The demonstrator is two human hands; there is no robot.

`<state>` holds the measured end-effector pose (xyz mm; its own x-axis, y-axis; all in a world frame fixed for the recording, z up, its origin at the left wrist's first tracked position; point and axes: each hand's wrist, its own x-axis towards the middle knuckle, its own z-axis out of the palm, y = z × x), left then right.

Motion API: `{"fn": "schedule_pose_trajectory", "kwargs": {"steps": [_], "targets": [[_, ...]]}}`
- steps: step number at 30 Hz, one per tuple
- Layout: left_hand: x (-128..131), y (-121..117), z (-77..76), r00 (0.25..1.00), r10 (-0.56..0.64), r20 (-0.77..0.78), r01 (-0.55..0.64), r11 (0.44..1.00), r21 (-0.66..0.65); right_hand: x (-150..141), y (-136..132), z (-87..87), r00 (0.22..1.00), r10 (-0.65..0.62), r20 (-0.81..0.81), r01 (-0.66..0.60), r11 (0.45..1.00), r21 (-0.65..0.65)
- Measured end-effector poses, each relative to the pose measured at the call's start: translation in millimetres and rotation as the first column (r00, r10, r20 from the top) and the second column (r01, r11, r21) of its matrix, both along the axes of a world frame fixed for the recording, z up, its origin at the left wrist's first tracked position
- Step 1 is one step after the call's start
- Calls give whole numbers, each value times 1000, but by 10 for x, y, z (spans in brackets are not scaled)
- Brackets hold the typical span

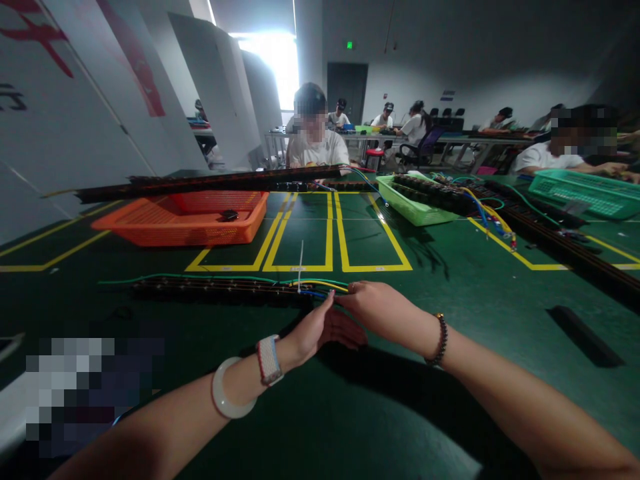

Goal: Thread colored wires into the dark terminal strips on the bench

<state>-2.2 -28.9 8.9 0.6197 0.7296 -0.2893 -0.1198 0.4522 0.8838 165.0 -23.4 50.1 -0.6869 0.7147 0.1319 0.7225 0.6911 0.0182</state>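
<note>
A long black strip (200, 288) lies across the green table in front of me, with thin wires along it. Green, yellow and blue wires (313, 285) come out of its right end. A white cable tie (301, 260) sticks up there. My right hand (380, 308) has its fingers closed on the wire ends, whose tips are hidden. My left hand (327, 332) is just below, its thumb up at the wires and its other fingers stretched out beneath my right hand.
Beyond the strip stand an orange basket (200, 227) with a small black part, and a light green basket (417, 210). More wired strips (565, 240) lie at right, near a short black piece (583, 337). A person (317, 143) sits opposite; another (560, 153) sits at right by a teal basket (590, 193).
</note>
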Motion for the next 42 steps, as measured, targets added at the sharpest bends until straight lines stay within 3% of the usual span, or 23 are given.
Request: {"fn": "schedule_pose_trajectory", "kwargs": {"steps": [4, 8, 11, 16, 20, 25, 30, 37, 39, 42], "targets": [[4, -34, 2, 986, -117, -120, 134, 981, 143, 0, 125, -101, 997, 48, 55, -46, 998, -34], [-1, -15, -25, 979, -136, -150, 162, 970, 182, -55, 175, -214, 993, 40, 114, -34, 998, -53], [-2, -4, -22, 977, -141, -160, 171, 967, 188, -44, 165, -195, 995, -5, 98, 11, 998, -55], [-8, -11, 21, 964, -192, -182, 221, 963, 156, 53, 264, -157, 975, -128, -183, 119, 991, -59], [-6, -28, 46, 955, -209, -210, 248, 951, 185, 51, 441, -365, 893, -84, -443, 66, 996, -57], [11, -49, 64, 958, -189, -217, 234, 949, 211, -75, 515, -619, 871, 29, -491, -75, 994, -75], [8, -37, 53, 955, -207, -210, 252, 943, 216, -142, 537, -559, 845, -23, -534, -88, 979, -182], [5, -7, -19, 961, -204, -185, 239, 952, 193, -124, 744, -430, 858, -170, -485, -121, 851, -512], [10, -4, -37, 965, -193, -176, 225, 957, 185, -128, 798, -428, 823, -207, -528, -206, 759, -618], [19, -7, -41, 968, -180, -177, 210, 963, 170, -129, 847, -436, 778, -257, -573, -372, 546, -751]]}}
